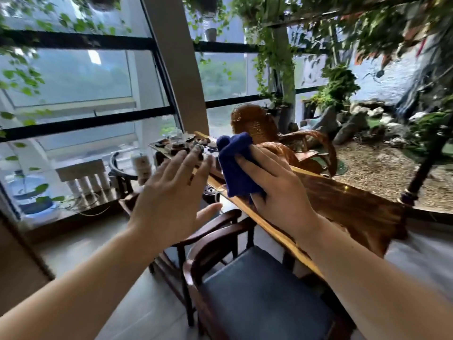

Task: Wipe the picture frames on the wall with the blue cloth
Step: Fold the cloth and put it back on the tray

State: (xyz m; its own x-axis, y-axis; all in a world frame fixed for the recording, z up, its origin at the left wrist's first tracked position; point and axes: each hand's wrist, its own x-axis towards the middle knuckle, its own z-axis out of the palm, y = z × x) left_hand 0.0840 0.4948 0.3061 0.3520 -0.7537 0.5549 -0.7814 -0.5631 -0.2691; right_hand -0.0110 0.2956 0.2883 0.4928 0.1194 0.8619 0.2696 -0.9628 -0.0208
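Observation:
The blue cloth [235,165] is bunched up in my right hand [272,185], which grips it at mid-frame above the long wooden table. Its folds stick up past my fingers. My left hand [171,192] is raised just left of the cloth with the fingers spread and holds nothing; a thin ring shows on one finger. No picture frame or wall with pictures is in this view, which is blurred by motion.
A long wooden table [343,200] runs from the centre to the right, with a tea tray and small pots [179,143] at its far end. A dark armchair with a blue seat [257,298] stands below my hands. Large windows [81,79] fill the left; plants and a rock garden [367,114] fill the right.

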